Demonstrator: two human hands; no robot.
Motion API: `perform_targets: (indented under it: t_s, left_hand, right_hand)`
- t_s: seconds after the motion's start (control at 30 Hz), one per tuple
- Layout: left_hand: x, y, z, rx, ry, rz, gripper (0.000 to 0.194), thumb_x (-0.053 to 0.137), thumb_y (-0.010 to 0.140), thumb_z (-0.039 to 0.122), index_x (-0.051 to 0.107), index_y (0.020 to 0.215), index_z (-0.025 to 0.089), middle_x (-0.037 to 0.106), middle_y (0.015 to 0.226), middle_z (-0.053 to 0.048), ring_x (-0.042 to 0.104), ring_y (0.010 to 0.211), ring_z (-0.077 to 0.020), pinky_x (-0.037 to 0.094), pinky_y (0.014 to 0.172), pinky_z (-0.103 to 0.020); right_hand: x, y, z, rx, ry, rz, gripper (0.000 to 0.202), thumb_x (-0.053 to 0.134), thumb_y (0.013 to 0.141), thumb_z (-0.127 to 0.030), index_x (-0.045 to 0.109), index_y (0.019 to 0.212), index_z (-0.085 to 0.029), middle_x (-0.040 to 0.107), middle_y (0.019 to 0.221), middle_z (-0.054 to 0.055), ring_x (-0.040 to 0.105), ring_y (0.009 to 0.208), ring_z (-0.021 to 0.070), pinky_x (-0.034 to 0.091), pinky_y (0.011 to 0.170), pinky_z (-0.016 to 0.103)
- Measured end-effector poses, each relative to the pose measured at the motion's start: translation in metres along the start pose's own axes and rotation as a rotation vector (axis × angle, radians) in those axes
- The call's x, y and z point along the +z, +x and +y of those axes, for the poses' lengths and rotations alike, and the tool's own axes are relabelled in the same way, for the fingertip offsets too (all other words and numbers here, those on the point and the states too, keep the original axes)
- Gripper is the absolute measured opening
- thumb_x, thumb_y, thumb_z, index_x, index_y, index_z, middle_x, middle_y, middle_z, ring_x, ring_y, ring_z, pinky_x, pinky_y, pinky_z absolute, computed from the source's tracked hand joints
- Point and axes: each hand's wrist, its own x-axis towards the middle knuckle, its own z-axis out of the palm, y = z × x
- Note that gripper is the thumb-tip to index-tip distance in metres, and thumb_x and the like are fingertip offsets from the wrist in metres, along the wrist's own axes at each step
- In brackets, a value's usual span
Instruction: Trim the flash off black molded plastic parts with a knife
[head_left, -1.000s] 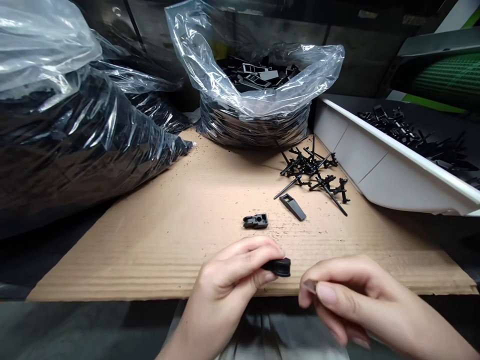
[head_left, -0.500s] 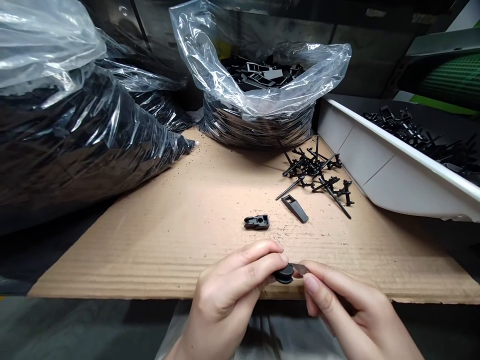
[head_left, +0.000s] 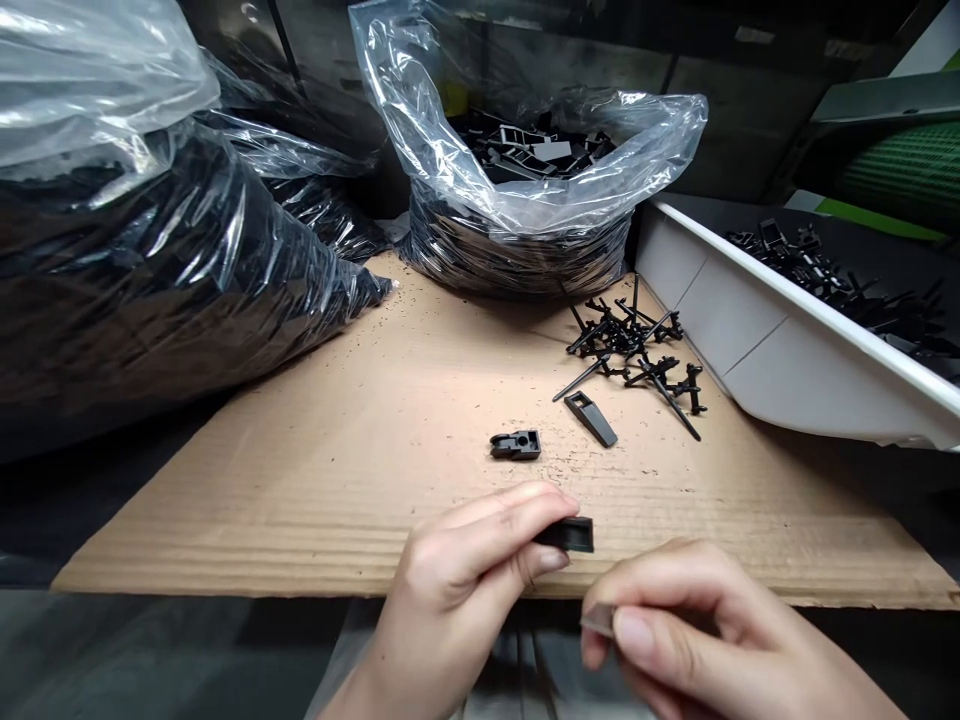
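My left hand [head_left: 472, 585] grips a small black plastic part [head_left: 576, 534] between thumb and fingers, its hollow end facing right over the cardboard's front edge. Lower and to the right, my right hand [head_left: 705, 625] pinches a small flat blade [head_left: 598, 618] that looks like metal. The blade and the black part are apart. On the cardboard beyond my hands lie a short black plastic piece [head_left: 516, 445] with a round hole and a tapered black piece [head_left: 591, 418] with a square opening.
Thin black plastic sprues [head_left: 630, 345] lie heaped on the cardboard sheet [head_left: 360, 400]. Behind stands an open clear bag [head_left: 517, 215] of black parts. A bulging bag [head_left: 150, 280] fills the left. At right is a white tray [head_left: 787, 330] holding black pieces. Small shavings are scattered around.
My right hand has drawn the blade down and away from the black part. My left hand has turned the part, so its hollow end now shows.
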Motion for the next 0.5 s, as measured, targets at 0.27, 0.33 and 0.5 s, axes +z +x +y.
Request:
perform_targets:
  t_s: [0.27, 0.33, 0.5]
  left_hand:
    - [0.000, 0.004, 0.006, -0.086, -0.061, -0.079, 0.018, 0.060, 0.077, 0.014, 0.069, 0.089, 0.024, 0.071, 0.081, 0.003, 0.066, 0.071, -0.0139, 0.050, 0.064, -0.015]
    - [0.000, 0.005, 0.007, -0.067, -0.055, -0.064, 0.019, 0.061, 0.076, 0.012, 0.069, 0.087, 0.024, 0.071, 0.083, 0.003, 0.065, 0.075, -0.0135, 0.049, 0.067, -0.013]
    - [0.002, 0.003, 0.006, -0.012, -0.020, -0.026, 0.021, 0.062, 0.073, 0.008, 0.069, 0.088, 0.022, 0.071, 0.084, 0.002, 0.065, 0.078, -0.0134, 0.048, 0.069, -0.013]
  right_hand:
    - [0.015, 0.009, 0.019, -0.694, -0.337, 0.671, 0.025, 0.065, 0.064, -0.014, 0.068, 0.083, -0.031, 0.067, 0.065, -0.007, 0.060, 0.052, 0.0078, 0.050, 0.052, 0.012]
    - [0.026, 0.013, 0.020, -0.784, -0.300, 0.684, 0.029, 0.062, 0.066, -0.010, 0.067, 0.085, -0.032, 0.065, 0.062, -0.008, 0.058, 0.049, 0.0064, 0.046, 0.046, 0.011]
    - [0.040, 0.018, 0.021, -0.658, -0.186, 0.827, 0.015, 0.065, 0.063, -0.014, 0.067, 0.067, -0.028, 0.060, 0.051, -0.007, 0.052, 0.043, 0.0066, 0.041, 0.040, 0.013]
